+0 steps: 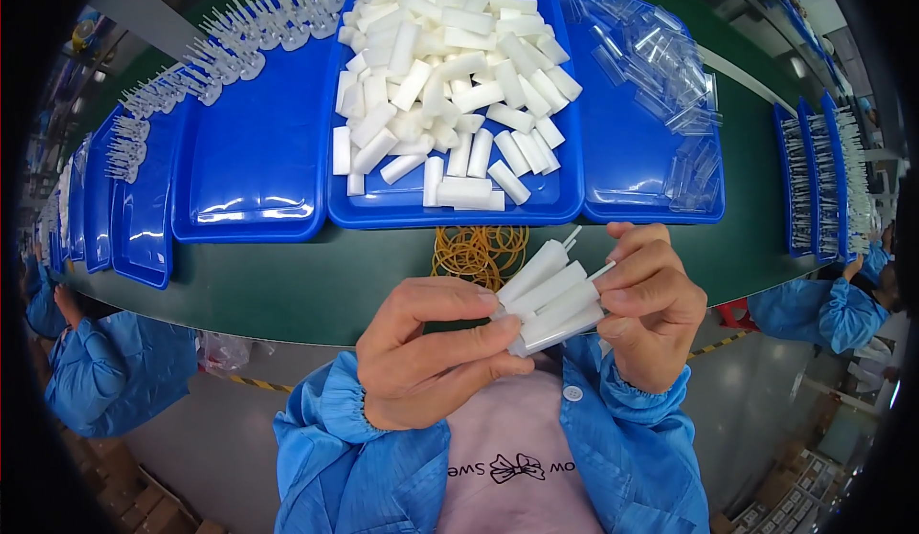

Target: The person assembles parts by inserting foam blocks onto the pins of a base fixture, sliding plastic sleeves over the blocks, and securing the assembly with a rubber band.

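Above my chest, a small bunch of white foam cylinders [557, 297] is fanned out between my two hands. My left hand [431, 354] grips their lower left ends between thumb and fingers. At the other end, my right hand [659, 306] has its fingers curled against the bunch, its index finger raised. Thin white sticks [601, 272] poke out of the upper right ends; one tip lies by my right fingers. The lowest cylinder looks glossy, perhaps in a clear sleeve. A pile of tan rubber bands [476, 255] lies on the green table just beyond my hands.
A blue tray [450, 216] heaped with white foam pieces stands ahead. At its right, another blue tray [608, 175] holds clear plastic pieces [651, 65]. White stemmed parts [258, 32] stand along the left trays. Upright blue racks [809, 180] are far right. Co-workers in blue sit both sides.
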Action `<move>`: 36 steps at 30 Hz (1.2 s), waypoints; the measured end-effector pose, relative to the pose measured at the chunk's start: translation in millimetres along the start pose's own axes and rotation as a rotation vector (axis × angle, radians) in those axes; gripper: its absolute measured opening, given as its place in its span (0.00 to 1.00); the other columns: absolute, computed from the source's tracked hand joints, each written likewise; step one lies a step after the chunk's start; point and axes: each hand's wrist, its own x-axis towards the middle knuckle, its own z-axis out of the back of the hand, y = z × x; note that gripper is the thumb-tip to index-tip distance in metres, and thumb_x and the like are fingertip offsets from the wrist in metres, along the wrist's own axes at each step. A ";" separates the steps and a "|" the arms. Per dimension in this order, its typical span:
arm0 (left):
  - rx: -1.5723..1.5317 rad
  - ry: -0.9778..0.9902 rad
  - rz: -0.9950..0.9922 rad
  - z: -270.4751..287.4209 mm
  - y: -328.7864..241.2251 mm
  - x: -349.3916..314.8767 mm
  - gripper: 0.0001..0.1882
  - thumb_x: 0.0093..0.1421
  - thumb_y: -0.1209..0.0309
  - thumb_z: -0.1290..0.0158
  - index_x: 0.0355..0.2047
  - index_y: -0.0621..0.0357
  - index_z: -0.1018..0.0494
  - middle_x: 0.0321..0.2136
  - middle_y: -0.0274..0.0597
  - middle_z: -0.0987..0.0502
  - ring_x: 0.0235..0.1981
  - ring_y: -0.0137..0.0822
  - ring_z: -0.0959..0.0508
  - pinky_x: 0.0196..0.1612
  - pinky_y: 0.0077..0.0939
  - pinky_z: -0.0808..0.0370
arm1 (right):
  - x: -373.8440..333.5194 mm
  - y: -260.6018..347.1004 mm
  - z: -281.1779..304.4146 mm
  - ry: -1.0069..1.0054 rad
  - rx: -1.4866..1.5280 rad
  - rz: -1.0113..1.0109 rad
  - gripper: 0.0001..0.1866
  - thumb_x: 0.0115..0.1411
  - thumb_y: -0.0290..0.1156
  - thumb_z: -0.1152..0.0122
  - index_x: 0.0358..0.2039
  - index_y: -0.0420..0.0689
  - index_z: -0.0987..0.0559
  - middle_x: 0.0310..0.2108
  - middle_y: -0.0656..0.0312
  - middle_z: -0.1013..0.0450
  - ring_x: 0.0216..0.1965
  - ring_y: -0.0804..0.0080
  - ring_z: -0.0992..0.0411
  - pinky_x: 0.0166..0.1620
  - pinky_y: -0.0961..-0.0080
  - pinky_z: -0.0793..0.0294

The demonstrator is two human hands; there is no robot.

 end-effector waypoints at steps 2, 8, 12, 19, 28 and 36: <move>0.006 0.001 0.013 -0.6 -0.4 0.2 0.22 0.36 0.74 0.29 0.35 0.57 0.19 0.37 0.43 0.26 0.37 0.39 0.23 0.38 0.26 0.22 | 0.7 -0.1 0.1 0.003 -0.003 0.003 0.10 0.42 0.30 0.26 0.27 0.45 0.18 0.31 0.61 0.23 0.37 0.66 0.33 0.51 0.61 0.38; -0.055 -0.004 0.014 -2.4 8.0 3.1 0.23 0.38 0.77 0.30 0.38 0.61 0.21 0.39 0.46 0.27 0.39 0.38 0.23 0.39 0.26 0.23 | 6.1 0.8 0.9 0.033 -0.069 0.031 0.10 0.43 0.29 0.27 0.27 0.44 0.18 0.33 0.60 0.23 0.38 0.65 0.33 0.50 0.63 0.37; -0.315 -0.103 0.243 -4.6 20.3 -1.7 0.33 0.43 0.81 0.33 0.51 0.67 0.33 0.43 0.46 0.30 0.46 0.36 0.27 0.50 0.28 0.27 | 31.9 16.2 3.7 0.115 -0.203 0.073 0.11 0.50 0.26 0.37 0.36 0.39 0.19 0.39 0.57 0.25 0.41 0.61 0.31 0.48 0.69 0.33; -0.626 -0.271 0.449 0.1 25.1 0.9 0.36 0.46 0.86 0.39 0.56 0.66 0.39 0.44 0.44 0.31 0.48 0.34 0.28 0.54 0.32 0.28 | 123.8 -68.3 85.2 0.040 -0.871 0.074 0.15 0.54 0.29 0.40 0.43 0.43 0.22 0.37 0.58 0.24 0.40 0.64 0.28 0.46 0.68 0.31; -0.630 -0.249 0.446 1.3 25.0 0.2 0.35 0.48 0.84 0.38 0.56 0.66 0.39 0.46 0.44 0.31 0.49 0.35 0.27 0.54 0.32 0.28 | 158.3 -129.9 70.7 0.234 -1.506 0.209 0.23 0.50 0.26 0.39 0.50 0.47 0.28 0.32 0.55 0.25 0.38 0.55 0.29 0.40 0.62 0.31; -0.640 -0.250 0.468 1.4 28.6 -0.8 0.34 0.48 0.85 0.38 0.56 0.66 0.38 0.46 0.45 0.31 0.49 0.35 0.28 0.54 0.31 0.28 | 125.6 -86.8 54.3 0.411 -1.267 0.229 0.21 0.48 0.21 0.40 0.46 0.39 0.28 0.32 0.53 0.26 0.35 0.61 0.26 0.37 0.68 0.27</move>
